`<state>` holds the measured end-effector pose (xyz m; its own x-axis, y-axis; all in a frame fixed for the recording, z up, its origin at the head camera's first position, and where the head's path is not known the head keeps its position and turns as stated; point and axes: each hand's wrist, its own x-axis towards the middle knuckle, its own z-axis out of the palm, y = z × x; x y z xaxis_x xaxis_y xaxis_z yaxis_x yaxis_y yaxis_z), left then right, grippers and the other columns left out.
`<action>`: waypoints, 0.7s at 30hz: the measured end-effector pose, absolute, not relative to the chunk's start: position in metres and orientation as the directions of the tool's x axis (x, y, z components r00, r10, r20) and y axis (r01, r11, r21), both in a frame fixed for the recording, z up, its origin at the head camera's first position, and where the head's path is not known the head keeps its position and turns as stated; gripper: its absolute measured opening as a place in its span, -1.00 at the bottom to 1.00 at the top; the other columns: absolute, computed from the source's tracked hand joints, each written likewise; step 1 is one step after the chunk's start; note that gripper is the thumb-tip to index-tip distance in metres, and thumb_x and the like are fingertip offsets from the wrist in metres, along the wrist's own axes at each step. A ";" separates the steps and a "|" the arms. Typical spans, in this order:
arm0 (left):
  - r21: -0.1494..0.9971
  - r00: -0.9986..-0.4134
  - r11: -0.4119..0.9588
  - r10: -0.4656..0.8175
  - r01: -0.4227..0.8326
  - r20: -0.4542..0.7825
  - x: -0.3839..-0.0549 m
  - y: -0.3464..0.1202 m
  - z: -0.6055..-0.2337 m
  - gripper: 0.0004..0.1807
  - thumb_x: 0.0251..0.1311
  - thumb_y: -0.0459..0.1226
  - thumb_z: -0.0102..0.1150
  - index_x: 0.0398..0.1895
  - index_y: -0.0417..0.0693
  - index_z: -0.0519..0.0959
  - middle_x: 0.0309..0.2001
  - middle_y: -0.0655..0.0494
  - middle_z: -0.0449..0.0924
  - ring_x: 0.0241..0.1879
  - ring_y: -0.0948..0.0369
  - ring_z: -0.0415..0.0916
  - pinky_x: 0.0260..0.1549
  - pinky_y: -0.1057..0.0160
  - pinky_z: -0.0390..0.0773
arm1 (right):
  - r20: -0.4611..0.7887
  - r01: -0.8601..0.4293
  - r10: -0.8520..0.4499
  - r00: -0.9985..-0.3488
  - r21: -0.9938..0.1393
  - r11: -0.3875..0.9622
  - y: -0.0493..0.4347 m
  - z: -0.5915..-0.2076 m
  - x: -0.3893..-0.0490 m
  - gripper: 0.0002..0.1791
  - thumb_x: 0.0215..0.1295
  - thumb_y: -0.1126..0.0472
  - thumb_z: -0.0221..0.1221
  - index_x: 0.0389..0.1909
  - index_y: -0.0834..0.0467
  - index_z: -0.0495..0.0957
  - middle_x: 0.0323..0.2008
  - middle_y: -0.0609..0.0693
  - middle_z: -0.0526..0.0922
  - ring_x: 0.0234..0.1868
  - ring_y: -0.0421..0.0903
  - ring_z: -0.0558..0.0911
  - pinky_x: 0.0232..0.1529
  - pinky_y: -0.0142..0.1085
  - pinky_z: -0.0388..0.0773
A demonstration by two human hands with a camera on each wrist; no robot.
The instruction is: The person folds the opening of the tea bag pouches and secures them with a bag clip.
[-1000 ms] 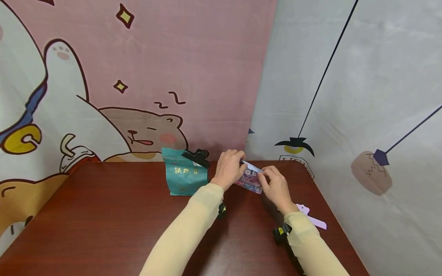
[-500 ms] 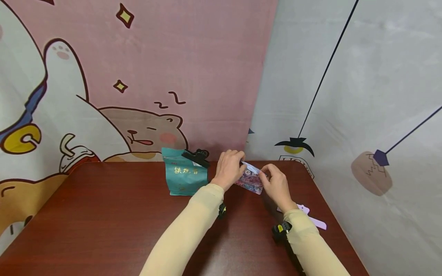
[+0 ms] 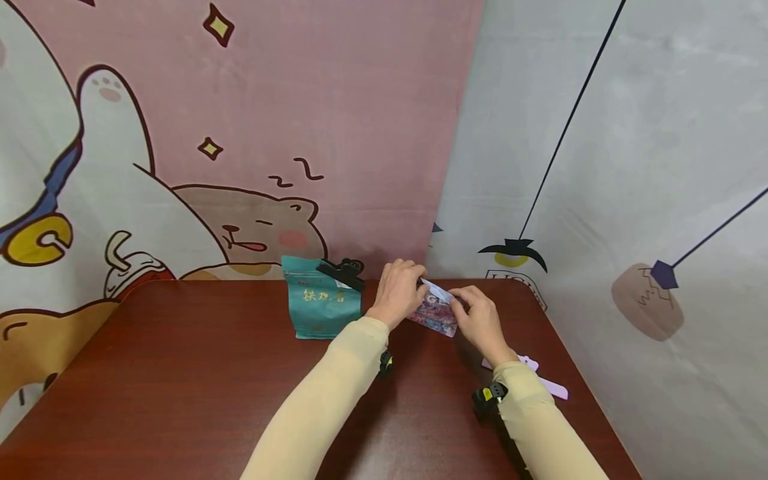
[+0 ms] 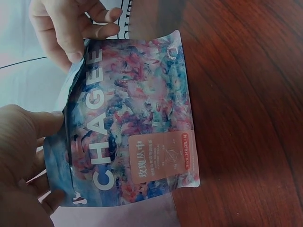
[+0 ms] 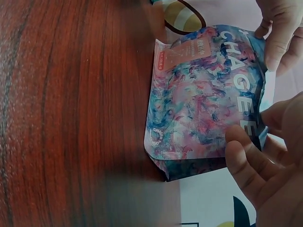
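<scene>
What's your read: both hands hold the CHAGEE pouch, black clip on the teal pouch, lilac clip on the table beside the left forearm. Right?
One slip: the lilac clip lies beside the right forearm, as the head view shows. The rest stands: left hand and right hand hold the CHAGEE pouch; the black clip is on the teal pouch.

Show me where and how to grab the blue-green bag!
Probably best to pinch the blue-green bag by its upper left edge, coming from the left. It stands upright and that edge is uncovered, while the black clip crowds its top right corner and the left hand is over on its right.
</scene>
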<state>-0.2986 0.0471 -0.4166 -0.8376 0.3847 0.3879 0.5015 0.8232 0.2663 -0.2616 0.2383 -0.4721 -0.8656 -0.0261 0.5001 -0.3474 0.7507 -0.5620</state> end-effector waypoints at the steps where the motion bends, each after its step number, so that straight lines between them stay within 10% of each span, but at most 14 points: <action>1: 0.264 -0.839 0.825 0.385 0.499 0.383 -0.299 0.047 -0.417 -0.73 0.38 -0.08 0.32 0.04 0.07 0.74 -0.04 0.15 0.71 0.00 0.13 0.53 0.11 0.12 0.44 | 0.495 -0.343 -0.025 -0.869 -0.564 0.751 0.238 -0.472 -0.262 -0.81 0.41 0.35 0.25 -0.03 0.28 0.72 -0.09 0.15 0.69 -0.20 0.08 0.63 -0.20 -0.04 0.53; 21: 0.284 -0.847 0.819 0.391 0.498 0.359 -0.303 0.045 -0.420 -0.82 0.43 -0.10 0.25 -0.04 0.15 0.76 -0.11 0.20 0.69 -0.09 0.16 0.48 0.03 0.09 0.38 | 0.477 -0.313 -0.022 -0.879 -0.541 0.781 0.237 -0.469 -0.264 -0.87 0.32 0.39 0.28 -0.15 0.25 0.71 -0.19 0.15 0.68 -0.26 0.12 0.62 -0.21 0.01 0.51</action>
